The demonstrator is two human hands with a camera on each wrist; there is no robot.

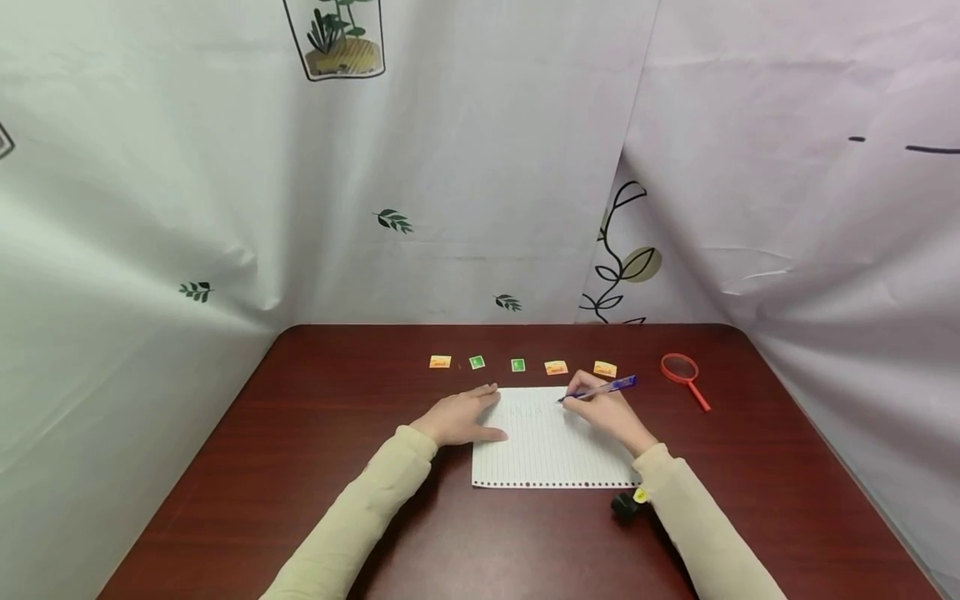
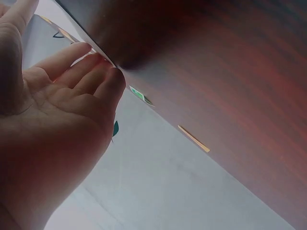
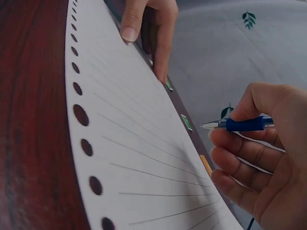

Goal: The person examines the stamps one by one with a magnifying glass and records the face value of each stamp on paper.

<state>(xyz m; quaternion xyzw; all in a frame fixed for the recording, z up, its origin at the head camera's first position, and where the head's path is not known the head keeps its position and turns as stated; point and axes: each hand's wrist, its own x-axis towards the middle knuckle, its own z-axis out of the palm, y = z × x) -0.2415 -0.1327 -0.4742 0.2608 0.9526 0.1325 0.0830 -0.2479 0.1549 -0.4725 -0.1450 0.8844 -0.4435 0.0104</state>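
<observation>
Apparently, in the head view, the left hand [image 1: 459, 417] is steadying a lined sheet [image 1: 551, 454] on the table [image 1: 495, 546] while the right hand [image 1: 606, 413] is angling a pen [image 1: 619, 384] over it. Left wrist: relaxed fingers [image 2: 109, 88] are gripping nothing. Right wrist: fingertips [image 3: 223, 139] are pinching the pen low, likely for control.

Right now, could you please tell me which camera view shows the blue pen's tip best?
The right wrist view: the pen tip is large and close there, ahead of the blue grip. The head view shows it only small, over the lined paper; the left wrist view does not show it.
</observation>
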